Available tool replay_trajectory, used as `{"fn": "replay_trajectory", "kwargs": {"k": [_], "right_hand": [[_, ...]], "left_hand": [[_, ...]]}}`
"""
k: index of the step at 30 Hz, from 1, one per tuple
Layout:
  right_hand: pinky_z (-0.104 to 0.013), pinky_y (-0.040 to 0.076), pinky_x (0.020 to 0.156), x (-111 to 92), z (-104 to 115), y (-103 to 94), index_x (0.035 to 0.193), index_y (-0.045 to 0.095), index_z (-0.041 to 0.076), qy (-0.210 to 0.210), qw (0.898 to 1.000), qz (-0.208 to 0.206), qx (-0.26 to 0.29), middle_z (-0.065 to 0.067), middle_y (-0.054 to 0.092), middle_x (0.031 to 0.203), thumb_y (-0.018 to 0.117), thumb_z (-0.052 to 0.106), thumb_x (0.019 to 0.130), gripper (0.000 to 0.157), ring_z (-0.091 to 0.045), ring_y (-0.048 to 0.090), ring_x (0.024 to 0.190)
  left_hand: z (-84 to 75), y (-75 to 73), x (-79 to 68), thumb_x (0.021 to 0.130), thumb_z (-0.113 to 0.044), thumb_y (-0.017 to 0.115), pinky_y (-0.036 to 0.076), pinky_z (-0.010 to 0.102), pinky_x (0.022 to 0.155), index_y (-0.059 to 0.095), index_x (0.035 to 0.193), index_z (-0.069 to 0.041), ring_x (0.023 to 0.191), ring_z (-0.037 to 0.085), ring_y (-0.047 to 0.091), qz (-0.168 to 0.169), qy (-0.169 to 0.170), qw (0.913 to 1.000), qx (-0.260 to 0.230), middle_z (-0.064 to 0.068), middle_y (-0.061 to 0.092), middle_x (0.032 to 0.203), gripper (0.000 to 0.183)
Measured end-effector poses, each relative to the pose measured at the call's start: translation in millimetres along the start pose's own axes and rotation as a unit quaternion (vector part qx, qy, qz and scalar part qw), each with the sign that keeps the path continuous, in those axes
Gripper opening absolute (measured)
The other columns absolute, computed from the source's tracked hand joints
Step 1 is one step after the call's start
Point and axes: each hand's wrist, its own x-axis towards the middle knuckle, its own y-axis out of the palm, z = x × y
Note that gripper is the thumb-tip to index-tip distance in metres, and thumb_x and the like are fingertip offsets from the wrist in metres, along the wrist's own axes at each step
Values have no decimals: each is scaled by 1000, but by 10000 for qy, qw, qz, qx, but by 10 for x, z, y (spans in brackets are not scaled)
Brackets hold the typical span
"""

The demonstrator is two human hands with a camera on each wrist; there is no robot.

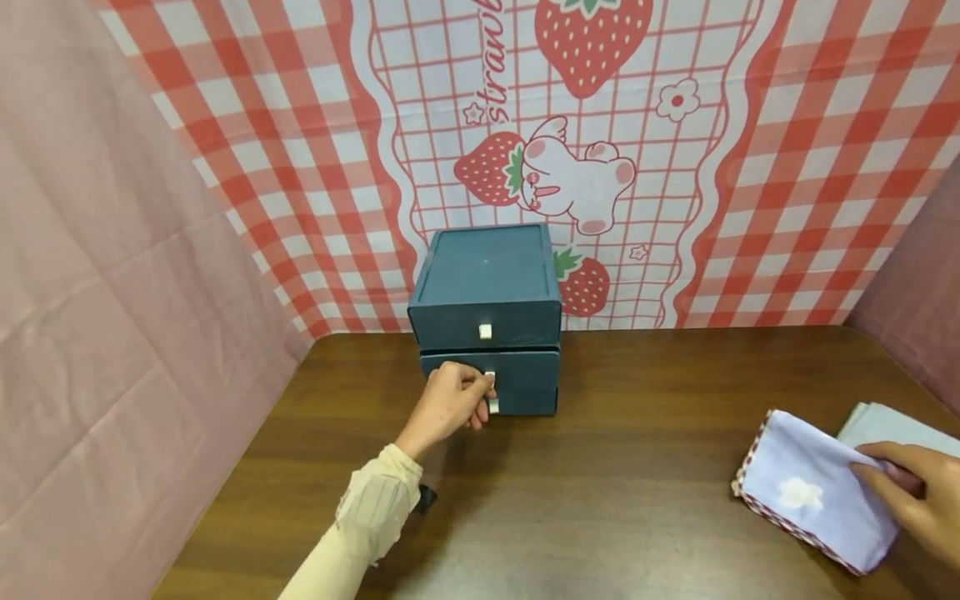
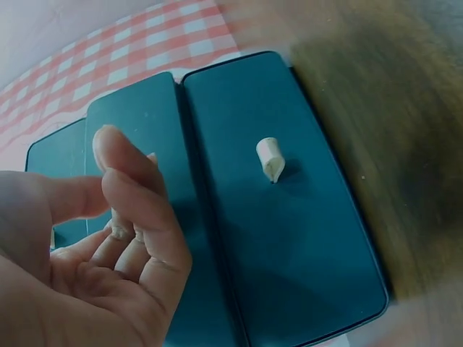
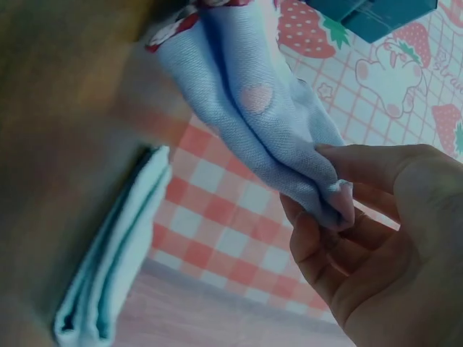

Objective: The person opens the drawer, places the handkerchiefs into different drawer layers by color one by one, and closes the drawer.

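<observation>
A dark teal drawer unit (image 1: 487, 267) with small white knobs stands against the back cloth. My left hand (image 1: 450, 400) reaches to its front and pinches a white knob (image 1: 490, 377) between thumb and fingertips; in the left wrist view the fingers mostly cover that knob. Another white knob (image 2: 270, 159) shows on the lowest drawer front beside the hand. Over at the right, my right hand (image 1: 918, 492) grips a folded lavender towel (image 1: 817, 492) by one end. The towel has a checked dark-red trim and a pale patch, and its other end points away from the fingers.
A folded pale green cloth (image 1: 892, 425) lies on the brown wooden table (image 1: 600, 500), just behind the lavender towel. Behind the drawers hangs a red-and-white checked cloth (image 1: 300, 167) with strawberry prints. Plain pink cloth (image 1: 112, 333) hangs on the left side.
</observation>
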Motion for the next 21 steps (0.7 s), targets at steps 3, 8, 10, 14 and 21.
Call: {"fn": "replay_trajectory", "kwargs": {"k": [3,8,10,14,21], "right_hand": [[-8,32,46,57,43,-22,96,65,42,-182,9998,-50,19,43,52,88,65,13,96,29,19,44,60],[-6,34,48,132,125,-48,96,66,40,-405,9990,-88,158,42,55,90,62,42,97,5,20,46,63],[-6,33,47,148,166,-51,97,66,40,-466,9987,-91,201,41,56,88,59,50,95,12,19,45,61],[-6,34,46,187,257,-64,92,70,33,-634,9980,-30,69,42,54,86,55,58,93,29,19,45,59],[-10,36,45,330,407,-101,84,71,2,-959,9933,140,-627,39,52,83,45,67,92,71,20,45,59]], "left_hand": [[-24,-1,-24,103,-19,56,56,50,52,72,83,2,44,17,60,1,6,10000,35,3,62,54,34],[-53,12,-83,103,-20,55,56,44,49,73,84,1,45,18,60,-33,36,9999,132,3,62,54,33],[-55,18,-103,103,-20,55,56,42,49,73,85,1,45,19,60,-29,73,9999,140,4,62,55,33],[-54,28,-144,103,-19,55,56,39,48,73,85,-1,45,18,60,7,152,9998,128,3,62,55,32],[-30,40,-224,103,-20,56,55,38,46,72,81,-7,43,16,59,1,124,9999,85,2,62,54,30]]}}
